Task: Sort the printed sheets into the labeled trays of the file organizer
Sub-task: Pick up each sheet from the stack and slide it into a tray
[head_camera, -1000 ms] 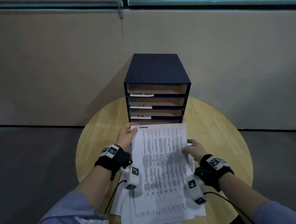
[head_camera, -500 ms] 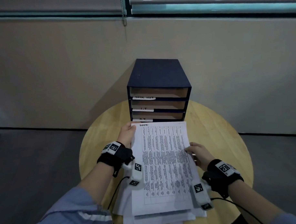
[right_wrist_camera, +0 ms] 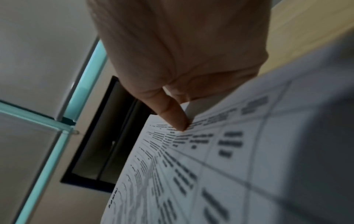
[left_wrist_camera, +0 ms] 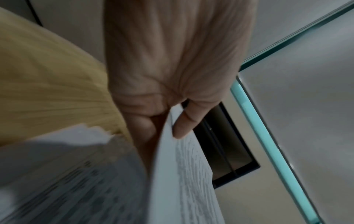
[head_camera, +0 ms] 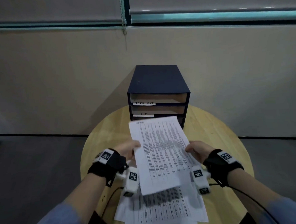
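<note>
Round wooden table [head_camera: 220, 142]: 1 organizer [head_camera: 157, 81], 1 paper pile [head_camera: 164, 210], 2 hands, left [head_camera: 128, 150] and right [head_camera: 198, 147], pinching 1 sheet [head_camera: 160, 153].

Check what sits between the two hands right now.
Head view: one printed sheet, lifted above the stack. The left hand pinches its left edge and the right hand its right edge.

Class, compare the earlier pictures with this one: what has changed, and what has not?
The top sheet has been lifted off the pile, tilted towards the organizer. Left hand and right hand now pinch its side edges. Pile, organizer and table stayed put.
</note>
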The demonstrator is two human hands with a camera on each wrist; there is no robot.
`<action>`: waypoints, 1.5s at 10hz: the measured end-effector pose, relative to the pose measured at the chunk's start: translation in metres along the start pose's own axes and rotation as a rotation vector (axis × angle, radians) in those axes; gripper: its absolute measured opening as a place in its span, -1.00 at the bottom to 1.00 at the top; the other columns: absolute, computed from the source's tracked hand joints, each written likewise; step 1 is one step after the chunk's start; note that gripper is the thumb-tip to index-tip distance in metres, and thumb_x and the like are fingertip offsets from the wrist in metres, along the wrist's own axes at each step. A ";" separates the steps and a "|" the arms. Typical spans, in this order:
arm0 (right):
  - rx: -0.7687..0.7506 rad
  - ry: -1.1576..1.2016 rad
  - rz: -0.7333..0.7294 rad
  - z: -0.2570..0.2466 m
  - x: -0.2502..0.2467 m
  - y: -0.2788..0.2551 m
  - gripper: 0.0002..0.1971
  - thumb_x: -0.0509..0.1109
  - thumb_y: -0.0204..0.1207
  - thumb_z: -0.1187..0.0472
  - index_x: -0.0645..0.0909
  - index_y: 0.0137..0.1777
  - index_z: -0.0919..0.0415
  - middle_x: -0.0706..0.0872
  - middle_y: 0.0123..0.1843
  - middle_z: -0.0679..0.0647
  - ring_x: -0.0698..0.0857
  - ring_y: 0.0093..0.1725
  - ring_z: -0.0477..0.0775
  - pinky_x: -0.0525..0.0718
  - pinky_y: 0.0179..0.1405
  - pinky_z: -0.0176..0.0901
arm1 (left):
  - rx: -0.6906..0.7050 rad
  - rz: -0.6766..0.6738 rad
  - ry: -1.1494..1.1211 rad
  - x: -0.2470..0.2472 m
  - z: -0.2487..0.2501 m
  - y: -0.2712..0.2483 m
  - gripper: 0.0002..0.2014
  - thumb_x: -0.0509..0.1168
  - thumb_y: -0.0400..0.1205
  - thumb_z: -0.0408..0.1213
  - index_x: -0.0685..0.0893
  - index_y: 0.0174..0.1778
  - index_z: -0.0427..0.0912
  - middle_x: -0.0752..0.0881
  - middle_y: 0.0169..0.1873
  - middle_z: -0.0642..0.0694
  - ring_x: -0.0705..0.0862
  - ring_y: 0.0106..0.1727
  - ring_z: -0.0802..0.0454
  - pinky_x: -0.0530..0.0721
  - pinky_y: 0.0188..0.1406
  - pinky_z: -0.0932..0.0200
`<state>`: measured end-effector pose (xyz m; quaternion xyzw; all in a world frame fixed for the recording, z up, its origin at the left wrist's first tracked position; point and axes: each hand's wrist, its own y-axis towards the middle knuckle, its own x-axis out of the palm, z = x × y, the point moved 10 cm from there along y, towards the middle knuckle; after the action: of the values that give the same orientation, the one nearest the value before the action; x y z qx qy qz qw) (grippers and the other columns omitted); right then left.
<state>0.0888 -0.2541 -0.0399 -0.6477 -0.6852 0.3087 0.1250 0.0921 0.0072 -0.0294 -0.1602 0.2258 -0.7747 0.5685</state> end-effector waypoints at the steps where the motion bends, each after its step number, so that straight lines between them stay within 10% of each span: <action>1: 0.081 -0.108 -0.013 0.035 0.011 0.016 -0.84 0.22 0.52 0.44 0.57 0.02 0.50 0.69 0.05 0.42 0.66 -0.01 0.33 0.64 0.09 0.12 | -0.114 0.018 -0.002 0.003 -0.038 -0.001 -0.86 0.03 0.69 -0.48 0.49 -0.06 -0.27 0.53 -0.32 -0.12 0.55 -0.52 0.09 0.45 -0.70 0.36; 2: 0.103 -0.219 0.018 0.049 0.019 0.019 -0.79 0.23 0.57 0.43 0.46 -0.32 0.35 0.57 -0.19 0.25 0.54 -0.14 0.20 0.52 -0.02 -0.07 | -0.123 0.021 -0.060 0.004 -0.051 0.003 -0.79 0.05 0.70 -0.52 0.55 0.10 -0.24 0.70 -0.01 -0.21 0.72 -0.19 0.01 0.72 -0.39 0.22; 5: 0.068 -0.142 0.004 0.014 0.015 0.059 -0.77 0.25 0.57 0.36 0.46 -0.29 0.09 0.53 -0.21 0.03 0.53 -0.24 -0.03 0.57 0.36 0.02 | -0.149 -0.004 -0.024 0.002 -0.048 0.018 -0.68 0.03 0.70 -0.50 0.45 0.33 -0.19 0.62 0.34 -0.30 0.61 0.35 -0.26 0.70 0.09 -0.08; 6: 0.011 -0.152 -0.020 -0.003 0.016 0.069 -0.74 0.29 0.55 0.41 0.49 -0.23 0.02 0.58 -0.16 0.01 0.58 -0.21 -0.03 0.64 0.23 0.02 | -0.086 0.041 0.048 -0.007 -0.040 0.040 -0.62 0.06 0.60 -0.55 0.50 0.24 -0.09 0.60 0.33 -0.37 0.60 0.33 -0.39 0.72 0.03 -0.12; 8: 0.098 -0.190 -0.150 0.010 0.016 0.067 -0.81 0.33 0.55 0.40 0.58 0.15 0.35 0.68 -0.19 0.23 0.62 -0.51 0.07 0.45 -0.73 -0.30 | 0.023 0.287 0.104 -0.036 -0.014 0.086 -0.49 0.00 0.59 -0.66 0.42 0.35 -0.08 0.63 0.16 -0.17 0.62 0.18 -0.17 0.71 0.13 -0.21; 10: 0.117 0.189 -0.015 0.000 0.016 0.113 -0.82 0.22 0.63 0.46 0.50 0.19 0.50 0.76 -0.30 0.33 0.70 -0.45 0.12 0.67 -0.44 -0.16 | -0.166 0.162 -0.345 -0.022 -0.012 0.107 -0.72 0.20 0.71 -0.25 0.34 0.30 -0.12 0.69 0.13 -0.38 0.83 -0.26 -0.12 0.81 -0.15 -0.09; 11: 0.048 0.409 0.038 -0.024 0.022 0.133 -0.63 0.23 0.60 0.48 0.40 0.40 0.55 0.75 -0.16 0.22 0.78 -0.35 0.06 0.75 -0.37 -0.23 | -0.064 0.265 -0.390 -0.042 0.001 0.129 -0.75 0.14 0.71 -0.43 0.40 0.26 -0.50 0.77 -0.37 -0.25 0.71 -0.54 0.08 0.77 -0.34 0.18; 12: 0.012 0.576 -0.030 -0.044 0.041 0.134 -0.52 0.17 0.61 0.51 0.29 0.54 0.51 0.58 0.37 0.36 0.72 0.10 0.19 0.75 0.01 -0.15 | 0.053 0.187 -0.642 -0.039 0.012 0.137 -0.69 0.09 0.72 -0.47 0.37 0.38 -0.47 0.65 0.17 -0.33 0.67 0.26 -0.14 0.62 0.33 -0.10; 13: -0.022 0.667 -0.048 -0.046 0.044 0.123 -0.55 0.13 0.63 0.55 0.29 0.53 0.53 0.48 0.49 0.44 0.53 0.47 0.34 0.59 0.37 0.05 | 0.114 0.262 -0.571 -0.042 0.010 0.133 -0.54 0.11 0.73 -0.44 0.25 0.55 -0.43 0.48 0.46 -0.28 0.51 0.47 -0.20 0.53 0.43 -0.10; 15: 0.006 0.258 0.052 0.002 0.021 0.081 -0.84 0.21 0.65 0.38 0.62 0.09 0.39 0.71 -0.19 0.31 0.67 -0.30 0.20 0.68 -0.28 -0.01 | 0.314 0.475 0.453 -0.037 0.020 0.082 -0.87 0.32 0.63 -0.28 0.66 0.07 -0.13 0.76 0.02 -0.10 0.73 -0.06 0.04 0.72 -0.02 0.15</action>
<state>0.1506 -0.2365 -0.0935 -0.6992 -0.6455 0.2279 0.2061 0.1800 0.0184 -0.0558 0.1617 0.2553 -0.6621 0.6858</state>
